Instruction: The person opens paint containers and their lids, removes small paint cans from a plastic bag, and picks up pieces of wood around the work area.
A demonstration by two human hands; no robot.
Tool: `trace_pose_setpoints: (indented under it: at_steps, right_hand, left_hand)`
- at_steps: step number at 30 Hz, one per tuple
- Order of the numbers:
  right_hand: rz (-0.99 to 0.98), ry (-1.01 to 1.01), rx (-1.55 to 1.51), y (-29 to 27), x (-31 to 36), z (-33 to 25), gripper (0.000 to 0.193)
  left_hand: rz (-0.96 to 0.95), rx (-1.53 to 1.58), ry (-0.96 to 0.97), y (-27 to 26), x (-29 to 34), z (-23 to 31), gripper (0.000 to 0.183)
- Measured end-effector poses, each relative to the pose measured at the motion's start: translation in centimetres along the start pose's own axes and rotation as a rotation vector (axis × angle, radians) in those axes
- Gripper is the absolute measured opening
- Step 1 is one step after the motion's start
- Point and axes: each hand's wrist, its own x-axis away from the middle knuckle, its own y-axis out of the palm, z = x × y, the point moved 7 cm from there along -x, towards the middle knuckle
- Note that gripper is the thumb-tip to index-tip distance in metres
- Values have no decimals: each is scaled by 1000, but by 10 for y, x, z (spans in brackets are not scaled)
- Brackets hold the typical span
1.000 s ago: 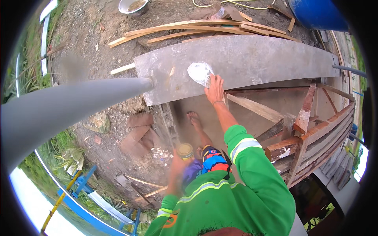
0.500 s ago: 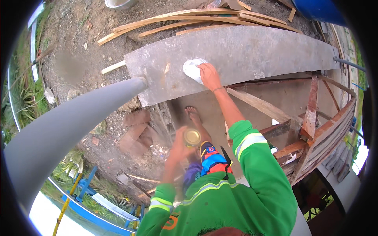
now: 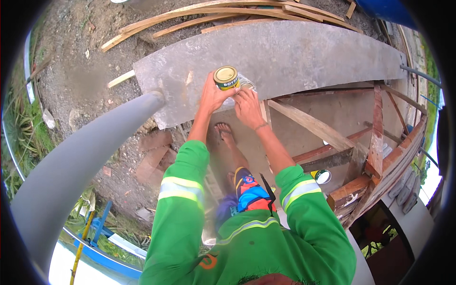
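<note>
One slab (image 3: 285, 52) seen laid across wooden frame (image 3: 375, 142), planks (image 3: 199, 16) beyond, grey pipe (image 3: 80, 166) at left. Can (image 3: 226, 77) gripped by left hand (image 3: 213, 95) above slab edge. Right hand (image 3: 248, 107) closed on rag (image 3: 246, 86), pressed beside can.

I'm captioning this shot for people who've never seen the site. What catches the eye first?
The small tin can with a gold lid, gripped in the left hand at centre, with the right hand beside it. Both are over the long grey slab. A thick grey pipe sweeps in from the lower left.
</note>
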Motion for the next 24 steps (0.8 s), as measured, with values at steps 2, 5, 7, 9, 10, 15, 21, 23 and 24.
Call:
trace_pose_setpoints:
  at_steps: [2,5,7,9,10,15,21,23,24]
  right_hand:
    - [-87,35,-59,0,4,8,20]
    - [-241,38,-63,1,-6,4,16]
    - [-287,100,-30,1,-5,13,15]
    - [-331,155,-1,3,-5,21,15]
    - [-354,161,33,3,-5,24,15]
    - [-381,184,111,11,-8,25,15]
    - [-197,309,57,0,-24,29,25]
    - [-188,253,61,-4,-27,27,34]
    - [-189,252,65,-5,-25,31,34]
  left_hand:
    - [-91,12,-190,16,-2,-18,84]
    - [-26,328,-124,17,-10,-50,87]
    - [-61,202,-113,14,-19,-55,87]
    - [-97,-34,-98,11,-21,-55,88]
    - [-101,-33,-101,11,-19,-54,88]
    - [-89,-181,25,17,-3,-46,85]
    - [-18,-263,161,24,5,-54,82]
    - [-28,-247,120,22,4,-59,84]
    - [-45,-229,86,23,2,-59,86]
